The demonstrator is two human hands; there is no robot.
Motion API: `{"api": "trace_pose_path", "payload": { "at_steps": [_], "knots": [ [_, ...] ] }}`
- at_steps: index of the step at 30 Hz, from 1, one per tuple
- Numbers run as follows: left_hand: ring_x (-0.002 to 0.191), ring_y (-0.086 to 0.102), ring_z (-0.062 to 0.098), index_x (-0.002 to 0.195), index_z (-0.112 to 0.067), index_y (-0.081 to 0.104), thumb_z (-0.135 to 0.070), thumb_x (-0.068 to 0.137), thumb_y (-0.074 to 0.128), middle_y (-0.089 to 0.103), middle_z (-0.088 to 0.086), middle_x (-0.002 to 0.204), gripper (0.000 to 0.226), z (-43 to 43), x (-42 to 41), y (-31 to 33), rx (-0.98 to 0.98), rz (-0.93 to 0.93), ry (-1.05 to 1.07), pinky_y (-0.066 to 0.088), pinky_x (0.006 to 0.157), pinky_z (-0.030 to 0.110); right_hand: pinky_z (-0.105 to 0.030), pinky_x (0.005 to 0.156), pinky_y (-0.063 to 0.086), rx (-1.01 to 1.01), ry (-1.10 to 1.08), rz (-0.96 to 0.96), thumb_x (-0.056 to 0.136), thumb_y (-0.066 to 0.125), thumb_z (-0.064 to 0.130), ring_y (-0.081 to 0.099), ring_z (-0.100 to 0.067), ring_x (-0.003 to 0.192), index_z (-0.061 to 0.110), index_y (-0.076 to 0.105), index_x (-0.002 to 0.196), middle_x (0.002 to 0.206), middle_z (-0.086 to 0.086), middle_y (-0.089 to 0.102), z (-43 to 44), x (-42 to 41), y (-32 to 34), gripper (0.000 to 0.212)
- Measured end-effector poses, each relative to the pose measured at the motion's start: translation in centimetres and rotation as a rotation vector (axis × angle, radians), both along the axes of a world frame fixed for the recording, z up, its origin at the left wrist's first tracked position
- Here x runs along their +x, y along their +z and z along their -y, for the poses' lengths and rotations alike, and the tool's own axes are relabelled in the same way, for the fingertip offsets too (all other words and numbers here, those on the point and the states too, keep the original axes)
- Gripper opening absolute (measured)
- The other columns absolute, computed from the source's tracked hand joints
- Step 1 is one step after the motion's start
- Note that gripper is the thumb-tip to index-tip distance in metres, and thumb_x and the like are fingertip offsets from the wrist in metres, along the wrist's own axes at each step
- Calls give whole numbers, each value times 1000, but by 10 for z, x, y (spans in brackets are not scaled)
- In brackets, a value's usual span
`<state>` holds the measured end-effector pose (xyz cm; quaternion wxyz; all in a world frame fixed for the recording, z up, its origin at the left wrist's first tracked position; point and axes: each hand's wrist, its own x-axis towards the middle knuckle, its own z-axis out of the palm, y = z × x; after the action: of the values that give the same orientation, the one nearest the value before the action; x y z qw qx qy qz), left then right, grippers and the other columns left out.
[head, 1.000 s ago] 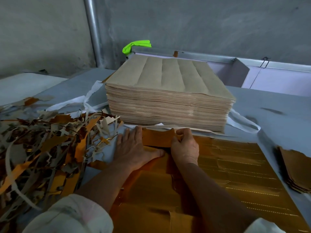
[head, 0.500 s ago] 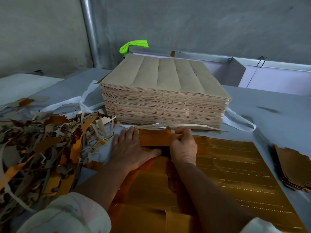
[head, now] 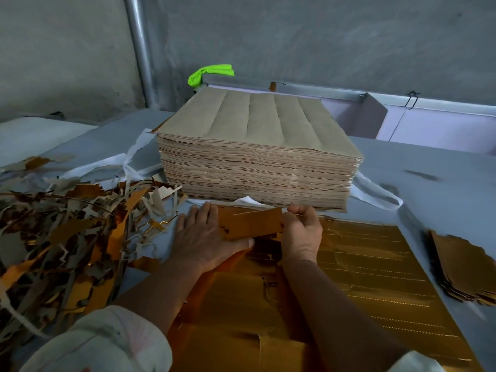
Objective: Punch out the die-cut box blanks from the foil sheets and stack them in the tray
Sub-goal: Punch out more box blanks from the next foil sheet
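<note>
Gleaming gold blank (head: 252, 222), notch-edged, in right hand (head: 302, 234)

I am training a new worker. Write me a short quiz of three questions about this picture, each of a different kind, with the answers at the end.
1. True or false: the left hand lies flat with straight fingers.
2. Which hand pinches the gold piece with curled fingers? A) the right hand B) the left hand C) neither hand
3. Fill in: the scrap pile lies on the person's ___ side of the foil sheet.

Key: 1 true; 2 A; 3 left.
</note>
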<state>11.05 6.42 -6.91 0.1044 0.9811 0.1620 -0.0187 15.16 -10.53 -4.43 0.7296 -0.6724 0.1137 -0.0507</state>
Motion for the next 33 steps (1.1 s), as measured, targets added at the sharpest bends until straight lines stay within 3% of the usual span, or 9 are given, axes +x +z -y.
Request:
{"api": "trace_pose_path", "payload": {
  "at_steps": [4, 8, 14, 22, 24, 26, 28, 30, 33],
  "knots": [
    [152, -11, 23, 158, -19, -6, -106, 46, 14, -9, 1, 167, 143, 1, -1, 0, -4, 6, 0, -6, 121, 47, -35, 66, 51, 78, 5, -16, 79, 60, 5, 57, -17, 67, 29, 61, 77, 65, 5, 60, 3, 0, 1, 24],
    [152, -9, 23, 158, -19, -5, -106, 45, 12, -8, 1, 167, 144, 0, 0, 0, -7, 12, -1, -5, 121, 48, -36, 68, 51, 13, 124, -19, 82, 57, 8, 58, -17, 71, 38, 62, 69, 71, 5, 63, 8, 0, 7, 33],
    [153, -4, 26, 158, -19, -1, -108, 44, 11, -3, 3, 167, 145, -1, -1, 1, 4, 29, -11, -1, 121, 50, -47, 91, 50, -222, 275, -23, 88, 50, 4, 53, -22, 102, 34, 66, 76, 101, 8, 59, 24, -4, 18, 36],
    [153, 0, 27, 158, -20, -1, -110, 29, -1, 0, 3, 167, 157, 1, -2, 6, -8, 0, -9, 2, 121, 50, -53, 82, 59, -254, 300, -73, 88, 56, 7, 63, -27, 95, 32, 63, 88, 99, -1, 61, 47, -17, 28, 26],
    [153, -2, 27, 158, -20, -4, -110, 29, 4, -4, 3, 167, 157, 1, -2, 11, -21, -60, -7, 2, 122, 50, -48, 85, 58, -221, 278, -101, 87, 54, 3, 61, -24, 94, 28, 64, 90, 100, -2, 62, 59, -21, 29, 28],
    [152, -6, 28, 158, -20, -6, -108, 44, 22, -9, 2, 166, 147, 1, -1, 18, -61, -108, 11, 2, 122, 50, -38, 80, 56, -185, 270, -118, 88, 53, 0, 59, -21, 89, 25, 64, 93, 101, -4, 62, 70, -25, 29, 28],
    [152, -8, 29, 158, -24, -5, -95, 63, 46, -12, 2, 166, 129, 4, 0, 29, -89, -92, 29, 4, 121, 50, -33, 71, 52, -143, 255, -125, 90, 51, -2, 56, -19, 82, 23, 63, 93, 97, -5, 60, 81, -28, 31, 28],
    [152, 0, 31, 158, -28, 5, -70, 78, 65, -5, 1, 166, 109, 11, -2, 41, -42, 28, 14, 12, 120, 50, -30, 65, 49, -102, 218, -144, 91, 49, -3, 54, -18, 77, 22, 62, 91, 90, -4, 59, 90, -30, 32, 28],
    [137, 38, 27, 147, -26, 36, -25, 83, 73, 34, 2, 153, 74, 26, -8, 60, -73, 259, -25, 38, 106, 42, -30, 63, 48, -36, 162, -177, 90, 49, -3, 53, -18, 75, 22, 59, 94, 90, -4, 59, 98, -33, 34, 27]
  ]
}}
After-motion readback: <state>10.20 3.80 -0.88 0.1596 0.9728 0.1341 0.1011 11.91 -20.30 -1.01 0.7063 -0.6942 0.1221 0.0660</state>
